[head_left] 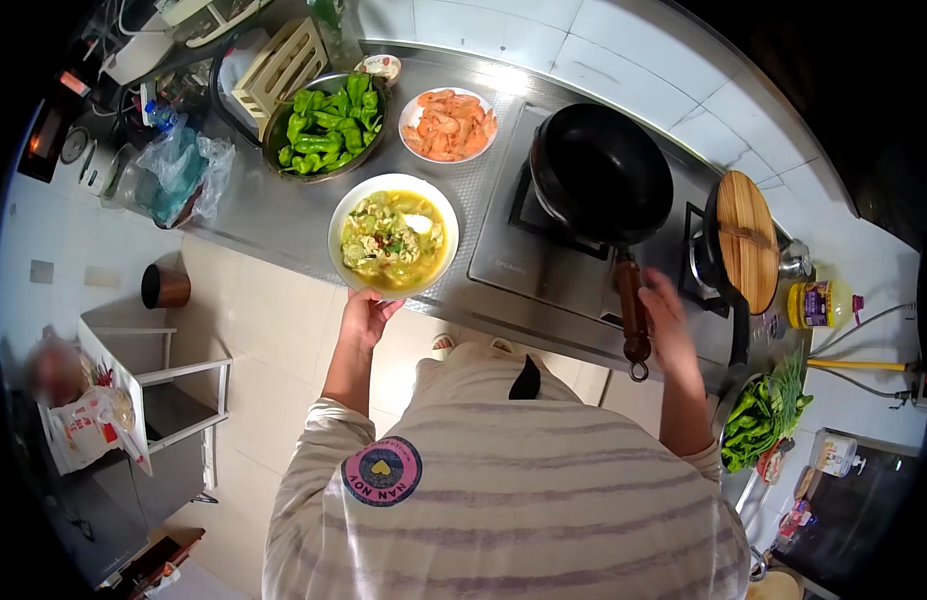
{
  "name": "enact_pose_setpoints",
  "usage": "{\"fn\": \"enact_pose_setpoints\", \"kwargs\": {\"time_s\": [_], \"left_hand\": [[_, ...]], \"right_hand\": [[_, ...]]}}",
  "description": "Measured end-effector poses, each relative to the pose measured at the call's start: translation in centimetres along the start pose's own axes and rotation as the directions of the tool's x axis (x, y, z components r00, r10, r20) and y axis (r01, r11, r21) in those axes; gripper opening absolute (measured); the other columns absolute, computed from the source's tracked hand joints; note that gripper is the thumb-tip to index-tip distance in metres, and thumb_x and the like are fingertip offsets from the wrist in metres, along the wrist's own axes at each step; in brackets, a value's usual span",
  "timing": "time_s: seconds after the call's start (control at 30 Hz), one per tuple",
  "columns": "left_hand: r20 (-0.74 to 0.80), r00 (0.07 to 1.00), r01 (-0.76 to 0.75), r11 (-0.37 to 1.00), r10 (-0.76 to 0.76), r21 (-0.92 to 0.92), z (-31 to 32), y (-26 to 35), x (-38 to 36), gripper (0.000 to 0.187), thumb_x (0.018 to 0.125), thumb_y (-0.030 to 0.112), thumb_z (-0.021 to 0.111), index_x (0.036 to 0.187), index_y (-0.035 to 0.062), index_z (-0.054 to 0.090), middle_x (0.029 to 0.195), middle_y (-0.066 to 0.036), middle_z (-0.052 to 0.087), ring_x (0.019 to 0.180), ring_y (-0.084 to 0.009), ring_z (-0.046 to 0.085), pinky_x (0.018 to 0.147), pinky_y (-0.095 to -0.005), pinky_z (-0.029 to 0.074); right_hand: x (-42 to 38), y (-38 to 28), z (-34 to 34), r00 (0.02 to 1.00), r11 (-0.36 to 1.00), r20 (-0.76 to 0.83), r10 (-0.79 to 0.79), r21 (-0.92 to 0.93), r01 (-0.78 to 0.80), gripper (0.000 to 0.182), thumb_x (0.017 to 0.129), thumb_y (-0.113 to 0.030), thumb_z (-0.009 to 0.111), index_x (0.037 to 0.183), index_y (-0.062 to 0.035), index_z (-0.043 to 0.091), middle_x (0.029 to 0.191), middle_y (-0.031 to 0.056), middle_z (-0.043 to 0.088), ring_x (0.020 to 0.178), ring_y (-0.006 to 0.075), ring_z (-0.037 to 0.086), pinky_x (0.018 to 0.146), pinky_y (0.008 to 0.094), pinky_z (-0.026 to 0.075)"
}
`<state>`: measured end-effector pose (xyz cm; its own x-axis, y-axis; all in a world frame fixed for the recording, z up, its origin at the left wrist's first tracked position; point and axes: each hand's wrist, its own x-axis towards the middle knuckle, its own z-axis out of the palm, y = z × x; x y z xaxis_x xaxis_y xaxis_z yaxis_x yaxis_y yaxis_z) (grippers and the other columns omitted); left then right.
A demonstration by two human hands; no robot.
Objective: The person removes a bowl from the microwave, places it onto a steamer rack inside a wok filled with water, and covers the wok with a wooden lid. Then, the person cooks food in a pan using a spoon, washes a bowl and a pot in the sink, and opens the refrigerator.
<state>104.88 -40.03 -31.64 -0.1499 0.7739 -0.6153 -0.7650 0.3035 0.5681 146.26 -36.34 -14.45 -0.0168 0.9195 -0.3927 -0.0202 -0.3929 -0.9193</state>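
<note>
My left hand [367, 312] grips the near edge of a white bowl [336, 245]. The yellowish soup [396, 240] in it has green pieces and egg-like bits, and the bowl is level at the counter's front edge. Slightly blurred, my right hand [667, 312] is just right of the wooden handle [632, 305] of a black wok [604, 175]. Its fingers look stretched out and not wrapped round the handle. The wok sits on the left burner with nothing visible inside.
Behind the bowl stand a basin of green peppers [329, 130] and a plate of shrimp [449, 125]. A second pan with a wooden lid [746, 240] is on the right burner. An oil bottle [822, 303] and leafy greens [759, 415] lie farther right.
</note>
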Motion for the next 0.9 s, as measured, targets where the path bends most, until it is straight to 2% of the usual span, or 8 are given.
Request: {"fn": "enact_pose_setpoints", "kwargs": {"time_s": [0.03,0.17,0.23,0.47,0.57,0.67,0.73,0.9], "left_hand": [[-0.036,0.999,-0.024,1.000,0.024,0.011,0.2,0.0,-0.2,0.059,0.071,-0.003,0.044,0.127,0.0029,0.028,0.116,-0.019,0.049,0.093,-0.0305,0.059,0.077,-0.0406,0.057],[0.014,0.999,-0.041,0.999,0.041,-0.010,-0.7,-0.4,-0.1,0.061,0.070,-0.004,0.043,0.128,0.0045,0.027,0.117,-0.019,0.049,0.092,-0.0315,0.060,0.074,-0.0415,0.058],[0.049,0.998,-0.037,0.999,0.039,-0.035,-0.9,-0.7,-0.2,0.064,0.070,-0.004,0.042,0.130,0.0061,0.025,0.118,-0.020,0.048,0.091,-0.0333,0.061,0.072,-0.0426,0.059],[0.148,0.986,-0.072,0.996,0.079,-0.047,2.7,2.5,-4.4,0.065,0.070,-0.001,0.042,0.131,0.0078,0.021,0.120,-0.022,0.046,0.094,-0.0361,0.060,0.070,-0.0459,0.059],[0.289,0.956,-0.038,0.999,0.042,-0.020,4.3,4.1,-5.5,0.065,0.071,0.000,0.042,0.132,0.0085,0.020,0.122,-0.022,0.044,0.094,-0.0370,0.061,0.070,-0.0473,0.059],[0.311,0.950,-0.025,1.000,0.019,0.013,6.6,5.1,-6.2,0.067,0.070,0.002,0.043,0.132,0.0068,0.019,0.120,-0.023,0.046,0.091,-0.0378,0.062,0.070,-0.0478,0.059],[0.381,0.924,-0.004,0.999,-0.011,0.036,7.9,5.4,-6.4,0.062,0.069,0.007,0.046,0.126,-0.0091,0.031,0.117,-0.027,0.050,0.095,-0.0405,0.060,0.074,-0.0499,0.057],[0.430,0.902,0.014,0.997,-0.043,0.071,13.0,6.7,-7.1,0.059,0.070,0.008,0.045,0.124,-0.0126,0.034,0.115,-0.028,0.052,0.094,-0.0417,0.060,0.076,-0.0516,0.056]], "right_hand": [[0.7,-0.1,-0.6,0.950,0.940,-0.148,-0.274,-0.248,0.232,0.038,0.088,-0.009,0.053,0.125,-0.0036,0.044,0.081,-0.0002,0.052,0.073,0.0069,0.052,0.065,0.0197,0.044],[2.2,-6.3,0.9,0.869,0.758,0.052,-0.492,-0.466,0.457,0.019,0.087,0.000,0.053,0.104,-0.0022,0.061,0.081,-0.0033,0.051,0.073,0.0040,0.047,0.064,0.0169,0.038],[2.2,-10.0,4.3,0.790,0.470,0.304,-0.532,-0.670,0.574,0.013,0.087,-0.004,0.055,0.097,-0.0012,0.063,0.079,-0.0028,0.053,0.069,0.0038,0.047,0.063,0.0174,0.038],[4.9,-11.6,7.4,0.812,0.611,0.369,-0.451,-0.536,0.583,0.015,0.085,-0.010,0.059,0.097,-0.0010,0.063,0.076,-0.0002,0.058,0.068,0.0043,0.050,0.061,0.0186,0.040],[4.9,-11.3,7.4,0.839,0.633,0.383,-0.387,-0.551,0.544,0.014,0.084,-0.010,0.061,0.093,0.0002,0.064,0.074,0.0023,0.059,0.067,0.0061,0.052,0.060,0.0204,0.041],[5.2,-12.7,8.6,0.793,0.487,0.435,-0.426,-0.628,0.607,0.013,0.081,-0.010,0.062,0.088,0.0008,0.065,0.073,0.0053,0.060,0.065,0.0096,0.054,0.060,0.0226,0.043],[5.5,-13.5,9.0,0.750,0.368,0.520,-0.409,-0.658,0.657,0.012,0.082,-0.012,0.062,0.087,-0.0017,0.066,0.072,0.0027,0.057,0.064,0.0082,0.051,0.059,0.0225,0.041],[4.8,-14.5,6.2,0.776,0.448,0.414,-0.477,-0.645,0.619,0.014,0.080,-0.012,0.063,0.085,0.0001,0.067,0.072,0.0065,0.061,0.062,0.0118,0.054,0.059,0.0246,0.044]]}}
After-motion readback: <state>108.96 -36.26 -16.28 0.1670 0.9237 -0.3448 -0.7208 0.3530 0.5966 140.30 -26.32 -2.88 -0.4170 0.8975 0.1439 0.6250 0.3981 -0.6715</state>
